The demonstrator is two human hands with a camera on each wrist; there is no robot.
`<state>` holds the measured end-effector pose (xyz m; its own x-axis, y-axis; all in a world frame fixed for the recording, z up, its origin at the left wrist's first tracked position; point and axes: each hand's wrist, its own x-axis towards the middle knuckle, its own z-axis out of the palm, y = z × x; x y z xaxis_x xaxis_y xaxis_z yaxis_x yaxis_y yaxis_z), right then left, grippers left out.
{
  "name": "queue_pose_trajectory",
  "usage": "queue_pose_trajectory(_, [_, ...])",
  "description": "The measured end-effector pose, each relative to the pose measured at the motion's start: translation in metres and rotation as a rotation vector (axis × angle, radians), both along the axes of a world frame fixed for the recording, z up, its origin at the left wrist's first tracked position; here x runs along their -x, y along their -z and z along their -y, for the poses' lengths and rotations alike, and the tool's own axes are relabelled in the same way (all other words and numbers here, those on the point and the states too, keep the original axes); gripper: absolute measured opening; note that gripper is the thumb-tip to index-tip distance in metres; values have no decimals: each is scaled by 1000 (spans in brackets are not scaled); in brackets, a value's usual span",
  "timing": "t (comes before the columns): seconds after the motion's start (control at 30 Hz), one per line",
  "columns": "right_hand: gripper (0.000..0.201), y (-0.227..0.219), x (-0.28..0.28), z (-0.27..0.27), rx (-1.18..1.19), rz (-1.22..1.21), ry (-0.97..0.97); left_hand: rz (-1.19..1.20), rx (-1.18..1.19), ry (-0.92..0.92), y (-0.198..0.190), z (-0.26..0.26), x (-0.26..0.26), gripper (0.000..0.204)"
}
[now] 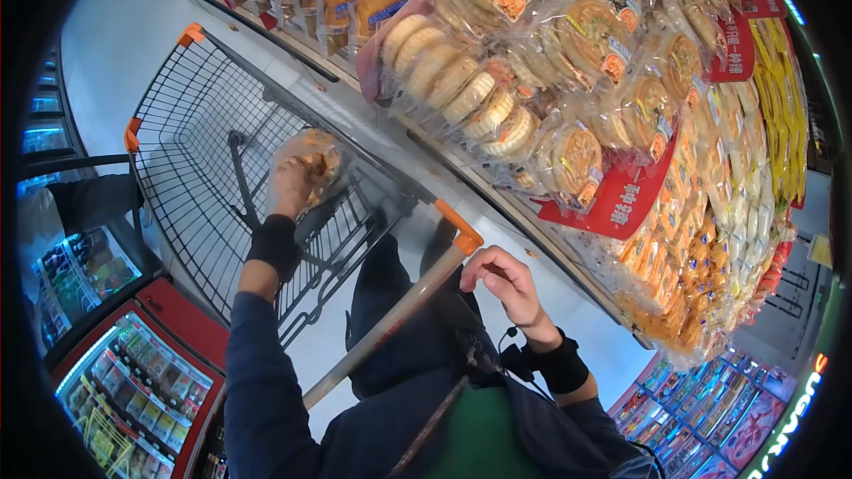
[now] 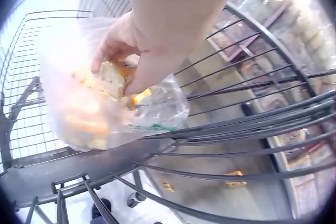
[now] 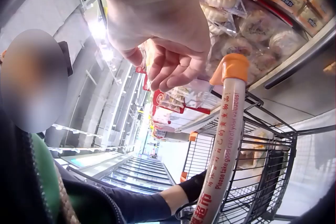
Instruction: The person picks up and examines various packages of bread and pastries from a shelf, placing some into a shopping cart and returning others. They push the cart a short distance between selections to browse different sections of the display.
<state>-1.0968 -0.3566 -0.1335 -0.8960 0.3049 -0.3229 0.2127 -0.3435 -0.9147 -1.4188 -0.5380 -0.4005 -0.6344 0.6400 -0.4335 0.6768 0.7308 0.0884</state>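
In the head view the left hand (image 1: 293,181) reaches down into the wire cart (image 1: 200,93) and grips a clear plastic bag (image 1: 325,153) with yellowish food inside. The left wrist view shows the thumb and fingers of the left hand (image 2: 123,56) pinching a pale piece through the bag (image 2: 86,113), over the cart's wires. The right hand (image 1: 508,288) hangs beside the orange end of the cart's handle (image 1: 382,326), fingers loosely bent and holding nothing. In the right wrist view this hand (image 3: 163,45) is just above and left of the handle (image 3: 223,145).
Packaged flat breads (image 1: 586,35) and round buns (image 1: 444,71) fill the shelf along the right, edged with red signs (image 1: 612,200). A red-framed chiller (image 1: 138,390) stands at the lower left. Pale floor (image 1: 115,27) shows beyond the cart.
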Motion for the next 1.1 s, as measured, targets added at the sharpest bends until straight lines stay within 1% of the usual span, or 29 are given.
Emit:
queue_pose_trajectory(0.03, [20, -3, 2, 0, -1, -4, 4, 21, 1, 33, -10, 0, -3, 34])
queue_pose_trajectory(0.07, [17, -5, 4, 0, 2, -29, 10, -8, -137, -26, 13, 10, -4, 43])
queue_pose_trajectory(0.1, [17, -8, 6, 0, -9, -29, 4, 1, -211, -36, -4, 13, -9, 46])
queue_pose_trajectory(0.17, [17, -16, 9, -2, -32, -28, -8, 19, -362, -56, -70, 9, -28, 51])
queue_pose_trajectory(0.2, [19, -16, 8, -2, -25, -66, -4, 147, -326, -176, -111, 5, -36, 56])
queue_pose_trajectory(0.27, [21, -20, 9, -4, -128, -86, -41, 296, -526, -134, -181, 4, -50, 54])
queue_pose_trajectory(0.3, [23, -22, 12, -5, -181, -97, -60, 369, -626, -109, -208, 4, -57, 54])
queue_pose_trajectory(0.4, [42, -33, 27, -3, -235, -169, -56, 393, -829, 71, -263, 1, -78, 58])
queue_pose_trajectory(0.47, [55, -42, 36, 0, -259, -209, -56, 437, -881, 126, -293, -5, -93, 59])
queue_pose_trajectory(0.53, [64, -49, 38, 1, -289, -231, -56, 507, -972, 189, -308, -12, -108, 61])
queue_pose_trajectory(0.6, [69, -53, 37, 3, -324, -240, -52, 399, -976, 312, -322, -16, -117, 61])
queue_pose_trajectory(0.63, [68, -53, 35, 4, -340, -252, -39, 346, -974, 371, -326, -17, -122, 61])
queue_pose_trajectory(0.7, [65, -53, 31, 8, -370, -279, -14, 384, -1009, 324, -327, -20, -131, 61])
queue_pose_trajectory(0.73, [63, -52, 27, 8, -439, -270, -31, 400, -1028, 300, -327, -21, -134, 61])
queue_pose_trajectory(0.8, [61, -50, 19, 6, -578, -252, -66, 409, -1052, 358, -325, -21, -138, 59])
queue_pose_trajectory(0.83, [60, -48, 15, 7, -575, -279, -37, 414, -1064, 388, -326, -21, -139, 58])
queue_pose_trajectory(0.9, [58, -45, 7, 9, -568, -330, 21, 435, -1107, 385, -329, -22, -144, 59])
queue_pose_trajectory(1.03, [57, -50, -6, 10, -451, -411, 72, 497, -1206, 378, -331, -24, -153, 59])
queue_pose_trajectory(1.1, [57, -49, -14, 8, -420, -441, 105, 484, -1206, 393, -334, -25, -155, 61])
